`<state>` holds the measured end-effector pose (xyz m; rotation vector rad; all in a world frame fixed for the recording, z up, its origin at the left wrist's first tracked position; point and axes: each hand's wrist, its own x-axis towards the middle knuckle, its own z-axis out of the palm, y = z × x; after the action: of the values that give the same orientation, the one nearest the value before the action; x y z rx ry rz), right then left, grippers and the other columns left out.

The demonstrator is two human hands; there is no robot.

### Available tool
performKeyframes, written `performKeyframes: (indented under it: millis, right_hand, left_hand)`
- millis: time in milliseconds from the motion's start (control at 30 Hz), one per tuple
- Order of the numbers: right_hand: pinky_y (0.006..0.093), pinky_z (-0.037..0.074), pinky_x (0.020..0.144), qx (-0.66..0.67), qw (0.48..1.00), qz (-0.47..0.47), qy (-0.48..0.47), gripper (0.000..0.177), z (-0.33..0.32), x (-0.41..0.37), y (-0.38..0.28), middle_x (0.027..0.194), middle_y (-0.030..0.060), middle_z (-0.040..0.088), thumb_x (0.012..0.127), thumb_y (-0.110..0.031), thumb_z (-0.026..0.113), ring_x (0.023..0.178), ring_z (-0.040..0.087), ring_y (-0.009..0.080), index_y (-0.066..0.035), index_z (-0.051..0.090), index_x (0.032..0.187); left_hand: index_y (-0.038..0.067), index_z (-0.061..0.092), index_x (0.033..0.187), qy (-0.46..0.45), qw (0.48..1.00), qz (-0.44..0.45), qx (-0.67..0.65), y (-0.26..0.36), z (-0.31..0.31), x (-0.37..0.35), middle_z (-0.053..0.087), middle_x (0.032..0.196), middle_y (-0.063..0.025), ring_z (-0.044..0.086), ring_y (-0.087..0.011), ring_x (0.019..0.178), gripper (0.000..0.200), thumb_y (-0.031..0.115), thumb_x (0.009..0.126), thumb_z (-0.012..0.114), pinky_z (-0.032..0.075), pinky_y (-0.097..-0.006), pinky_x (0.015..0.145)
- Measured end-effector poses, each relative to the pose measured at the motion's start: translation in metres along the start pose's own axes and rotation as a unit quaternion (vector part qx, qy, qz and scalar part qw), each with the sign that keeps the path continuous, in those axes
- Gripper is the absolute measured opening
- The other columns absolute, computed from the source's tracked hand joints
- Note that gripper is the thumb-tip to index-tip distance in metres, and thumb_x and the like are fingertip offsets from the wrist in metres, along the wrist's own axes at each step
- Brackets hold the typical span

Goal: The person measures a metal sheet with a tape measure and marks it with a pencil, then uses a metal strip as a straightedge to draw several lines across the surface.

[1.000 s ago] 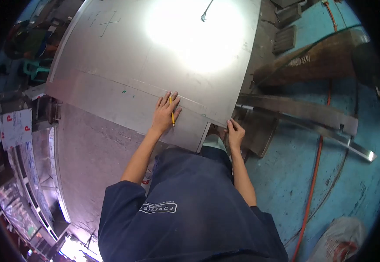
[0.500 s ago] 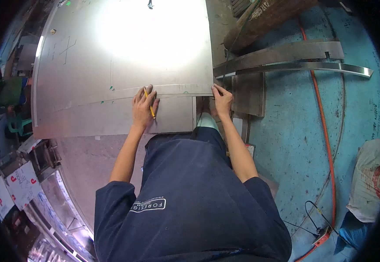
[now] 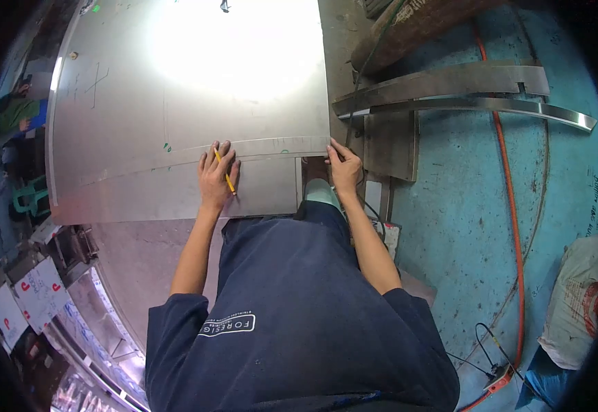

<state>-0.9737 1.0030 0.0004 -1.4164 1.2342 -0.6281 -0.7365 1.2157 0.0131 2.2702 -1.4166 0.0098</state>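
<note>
A long, thin metal strip (image 3: 271,145) lies across a large metal sheet (image 3: 127,89) that carries pencil lines and green marks. My left hand (image 3: 216,175) rests at the strip's near edge, its fingertips on the metal. Between its fingers is a yellow pencil (image 3: 226,173), slanting back toward me. At the sheet's right edge, my right hand (image 3: 345,169) pinches the end of the strip with thumb and forefinger; its other fingers are curled. Bright glare washes out the far part of the sheet.
Long metal strips (image 3: 464,79) project over the blue floor (image 3: 464,192) on the right, near a large rusty cylinder (image 3: 402,34). An orange hose (image 3: 510,199) runs along the floor. A white sack (image 3: 577,302) lies at far right. Another person (image 3: 14,113) is at far left.
The view has shifted slightly, and the sheet and both hands appear a little lower and farther left. Both hands keep their hold. The person at far left has moved their arms.
</note>
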Motion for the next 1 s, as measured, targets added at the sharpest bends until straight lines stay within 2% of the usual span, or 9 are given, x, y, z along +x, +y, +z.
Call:
performKeyframes:
  millis: [267, 400, 467, 600, 667, 867, 1000]
  right_hand:
    - [0.0282, 0.057, 0.061, -0.032, 0.999, -0.038, -0.008, 0.027, -0.001, 0.001, 0.003, 0.099, 0.0138, 0.075, 0.092, -0.009, 0.069, 0.07, 0.071, 0.0158, -0.001, 0.073, 0.117]
    - [0.0283, 0.058, 0.063, -0.028, 0.999, -0.028, -0.014, 0.031, -0.001, 0.002, 0.003, 0.098, 0.0146, 0.075, 0.092, -0.008, 0.07, 0.072, 0.071, 0.0144, 0.001, 0.071, 0.121]
    - [0.028, 0.059, 0.066, 0.088, 0.995, 0.035, 0.005, 0.036, 0.002, 0.001, 0.001, 0.1, 0.0158, 0.074, 0.091, -0.006, 0.07, 0.078, 0.071, 0.0132, 0.003, 0.067, 0.126]
    - [0.0275, 0.06, 0.069, 0.064, 0.998, 0.024, -0.013, 0.04, 0.002, 0.0, 0.005, 0.104, 0.0167, 0.072, 0.091, -0.004, 0.071, 0.083, 0.07, 0.0132, 0.005, 0.064, 0.129]
    - [0.0262, 0.06, 0.069, 0.041, 0.997, 0.042, -0.051, 0.041, 0.0, 0.0, 0.007, 0.102, 0.0143, 0.072, 0.09, -0.003, 0.072, 0.082, 0.07, 0.0129, 0.002, 0.064, 0.13]
    - [0.025, 0.06, 0.068, 0.037, 0.997, 0.026, -0.061, 0.041, -0.001, 0.004, 0.01, 0.098, 0.0111, 0.073, 0.089, -0.004, 0.072, 0.078, 0.069, 0.0118, -0.001, 0.065, 0.13]
    - [0.0251, 0.06, 0.069, 0.031, 0.997, 0.019, -0.067, 0.042, -0.002, 0.007, 0.016, 0.101, 0.0127, 0.073, 0.09, -0.004, 0.072, 0.081, 0.07, 0.0129, 0.0, 0.064, 0.131]
  left_hand:
    - [0.011, 0.069, 0.116, 0.015, 1.0, -0.005, 0.002, 0.001, -0.001, 0.0, 0.065, 0.136, -0.0057, 0.051, -0.0273, 0.136, 0.027, 0.02, 0.091, 0.072, 0.032, -0.0458, 0.113]
    - [0.011, 0.07, 0.115, 0.016, 1.0, -0.008, 0.004, -0.001, 0.002, 0.0, 0.065, 0.135, -0.0052, 0.051, -0.0267, 0.137, 0.025, 0.02, 0.091, 0.071, 0.031, -0.0456, 0.114]
    - [0.011, 0.07, 0.114, 0.019, 1.0, -0.009, 0.014, -0.002, 0.003, -0.001, 0.066, 0.135, -0.0052, 0.052, -0.0264, 0.136, 0.024, 0.02, 0.092, 0.07, 0.031, -0.0451, 0.114]
    - [0.011, 0.071, 0.114, 0.018, 1.0, -0.011, 0.021, -0.001, 0.002, -0.001, 0.066, 0.134, -0.0053, 0.052, -0.0265, 0.136, 0.024, 0.019, 0.092, 0.07, 0.031, -0.0451, 0.115]
    - [0.011, 0.071, 0.114, 0.019, 1.0, -0.001, 0.021, -0.001, 0.001, 0.0, 0.066, 0.134, -0.0053, 0.052, -0.0262, 0.136, 0.023, 0.019, 0.092, 0.07, 0.032, -0.045, 0.114]
    - [0.012, 0.071, 0.113, 0.025, 0.999, 0.0, 0.025, -0.002, 0.003, -0.002, 0.067, 0.134, -0.0046, 0.053, -0.0247, 0.136, 0.023, 0.018, 0.091, 0.071, 0.034, -0.0438, 0.112]
    - [0.012, 0.071, 0.113, 0.026, 0.999, 0.001, 0.028, -0.002, 0.003, -0.003, 0.067, 0.134, -0.0043, 0.053, -0.0243, 0.135, 0.024, 0.018, 0.091, 0.072, 0.035, -0.0437, 0.112]
